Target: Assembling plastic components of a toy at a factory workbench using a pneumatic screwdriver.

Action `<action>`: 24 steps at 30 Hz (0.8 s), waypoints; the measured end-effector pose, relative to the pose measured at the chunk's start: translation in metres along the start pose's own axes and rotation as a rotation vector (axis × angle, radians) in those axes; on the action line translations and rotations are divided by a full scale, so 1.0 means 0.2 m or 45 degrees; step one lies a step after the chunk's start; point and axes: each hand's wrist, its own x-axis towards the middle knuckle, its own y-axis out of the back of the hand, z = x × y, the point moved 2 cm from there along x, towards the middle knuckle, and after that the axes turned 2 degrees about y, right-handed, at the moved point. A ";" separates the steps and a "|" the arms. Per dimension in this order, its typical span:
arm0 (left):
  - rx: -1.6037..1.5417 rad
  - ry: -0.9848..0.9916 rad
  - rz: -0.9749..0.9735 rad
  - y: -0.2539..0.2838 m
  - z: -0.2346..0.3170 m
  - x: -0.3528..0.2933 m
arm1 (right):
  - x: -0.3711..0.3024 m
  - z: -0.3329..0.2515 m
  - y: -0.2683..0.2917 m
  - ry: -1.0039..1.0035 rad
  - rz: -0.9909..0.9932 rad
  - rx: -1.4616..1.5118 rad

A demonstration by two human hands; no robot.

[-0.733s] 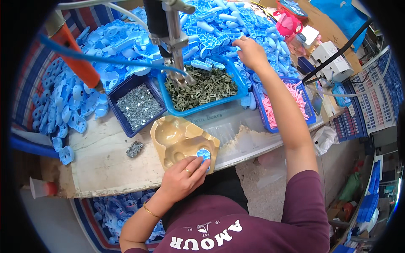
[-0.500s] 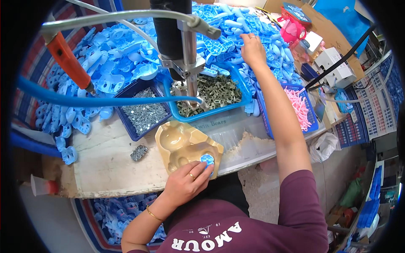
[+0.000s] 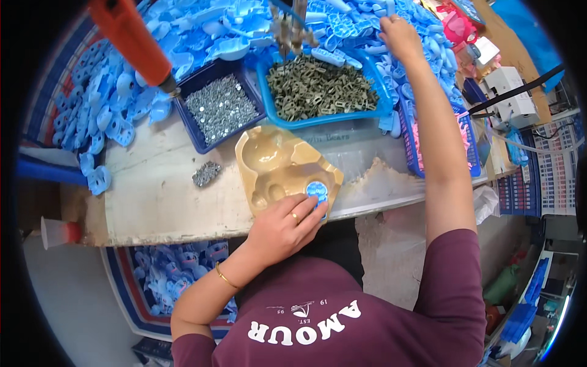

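On the near edge of the worktable lies a tan moulded fixture with rounded hollows. A small blue plastic part sits in its right corner. The fingers of my left hand are closed together over that part and press on it, hiding its lower side. My right arm is stretched far forward. At the heap of blue plastic pieces, my right hand has its fingers curled in against pieces there. Whatever lies between those fingertips is too hidden to name.
Behind the fixture stand a dark blue bin of screws and a blue tray of metal clips. A basket of pink pieces is at right. An orange-handled driver hangs at upper left. Loose screws lie left of the fixture.
The whole view has shifted, so the table sits higher and the hanging tool at centre is mostly out of frame. My left hand stays on the blue part; my right stays at the heap.
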 end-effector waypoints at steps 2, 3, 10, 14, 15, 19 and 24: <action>0.027 0.035 -0.030 -0.01 0.02 0.01 | -0.03 0.09 -0.03 -0.095 -0.048 0.019; 0.025 0.042 -0.032 -0.02 0.02 0.01 | -0.03 0.13 -0.05 -0.209 -0.044 0.060; 0.032 0.095 0.016 -0.06 0.05 0.01 | -0.08 0.31 -0.03 -0.321 0.091 0.049; 0.034 0.008 0.061 0.00 0.07 -0.06 | -0.11 0.09 0.21 -0.381 -0.016 1.115; 0.063 0.060 0.058 0.02 0.05 -0.11 | -0.15 -0.19 0.32 -0.276 -0.279 1.310; -0.055 -0.118 0.085 0.06 0.06 -0.22 | -0.59 -1.01 0.68 -0.040 -0.963 1.697; -0.077 -0.075 0.228 0.19 -0.01 -0.29 | -0.78 -1.35 0.77 0.331 -0.813 1.482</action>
